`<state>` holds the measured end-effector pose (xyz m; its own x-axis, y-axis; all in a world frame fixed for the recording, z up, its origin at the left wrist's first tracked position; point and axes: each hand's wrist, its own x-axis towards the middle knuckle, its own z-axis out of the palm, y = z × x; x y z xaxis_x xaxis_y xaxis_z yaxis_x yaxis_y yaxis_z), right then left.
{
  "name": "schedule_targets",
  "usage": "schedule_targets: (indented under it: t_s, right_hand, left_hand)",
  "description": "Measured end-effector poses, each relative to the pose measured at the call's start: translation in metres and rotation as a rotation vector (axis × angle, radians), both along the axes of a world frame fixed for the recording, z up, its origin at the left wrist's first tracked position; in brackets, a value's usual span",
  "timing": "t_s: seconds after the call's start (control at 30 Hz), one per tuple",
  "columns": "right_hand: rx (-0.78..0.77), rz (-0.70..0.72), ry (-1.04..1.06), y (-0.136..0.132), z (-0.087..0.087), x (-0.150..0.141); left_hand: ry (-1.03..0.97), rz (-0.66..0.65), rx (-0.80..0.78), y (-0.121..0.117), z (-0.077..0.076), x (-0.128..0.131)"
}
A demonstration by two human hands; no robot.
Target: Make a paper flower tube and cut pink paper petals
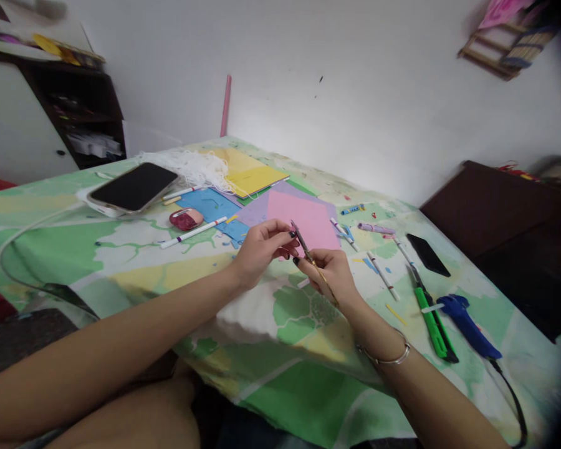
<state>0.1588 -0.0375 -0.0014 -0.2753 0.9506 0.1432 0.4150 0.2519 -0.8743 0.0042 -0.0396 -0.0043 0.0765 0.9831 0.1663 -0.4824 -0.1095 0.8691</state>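
Note:
My left hand (264, 249) is at the table's near side, its thumb and fingertips drawn together in a pinch. Whatever lies between them is too small to make out. In my right hand (334, 274), a slim pointed tool (303, 240) with a dark tip and a gold-coloured handle slants up to the left; it looks like small scissors. Its tip reaches the left fingertips. Just beyond both hands, a pink paper sheet (299, 215) lies on a purple sheet (255, 209).
Yellow sheets (250, 171) and tangled white yarn (187, 168) lie further back. A phone (133, 187) and pink case (186, 218) are left. Markers (383, 276), a green cutter (432, 324), a blue glue gun (470, 324) and a black slab (428, 254) are right.

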Motion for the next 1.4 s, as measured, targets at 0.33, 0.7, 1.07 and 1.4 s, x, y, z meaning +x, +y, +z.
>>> schedule_targets:
  t_s: [0.33, 0.7, 1.07, 1.4]
  right_hand:
    - [-0.014, -0.002, 0.028, -0.0007, 0.0015, -0.0005]
    - [-0.002, 0.016, 0.006, -0.0007, 0.0013, -0.0004]
    - [0.013, 0.013, -0.009, -0.0009, 0.0008, -0.0002]
    - [0.023, 0.011, -0.025, -0.0011, 0.0012, -0.0001]
  left_hand:
    - [0.107, -0.01, 0.018, -0.0014, 0.002, -0.0009]
    - [0.028, 0.051, 0.023, 0.0005, 0.0001, -0.0013]
    - [0.012, 0.028, 0.011, 0.0, 0.001, -0.0006]
    - [0.009, 0.026, 0.006, -0.0004, 0.001, -0.0006]
